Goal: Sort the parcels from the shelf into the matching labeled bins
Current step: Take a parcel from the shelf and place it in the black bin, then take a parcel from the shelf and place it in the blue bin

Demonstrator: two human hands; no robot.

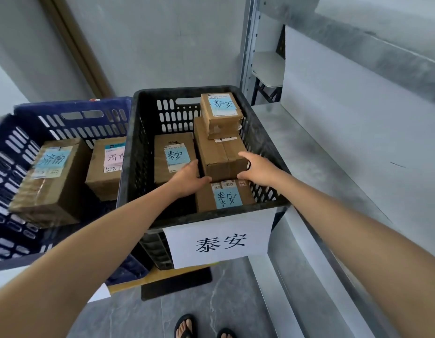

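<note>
Grey metal shelf (345, 147) at right, bare where visible. Just beside it, black bin (136, 147), fronted by a paper sign (221, 242) reading 泰安. To the left and touching it, blue bin (72, 113) with two parcels marked 济南.

Inside the black bin, toward the right wall: plain carton (218, 154), the largest parcel there, no label showing on its top, lying over a labeled parcel (226, 196) marked 泰安. Clasped from both sides: left hand (187, 178) curled round the near left corner, thumb along the lower front edge; right hand (257, 170) wrapped over the near right corner, fingers on top, thumb at the front.

On the far end of the carton, apparently resting on it: small parcel (221, 113), taped, also marked 泰安.

Handling, as judged: corrugated board, stiff, taped seams, slightly smooth; weight unknown, probably moderate. Best held low at opposite corners, as here, and kept level, since any tilt could slide the small parcel off.
</note>
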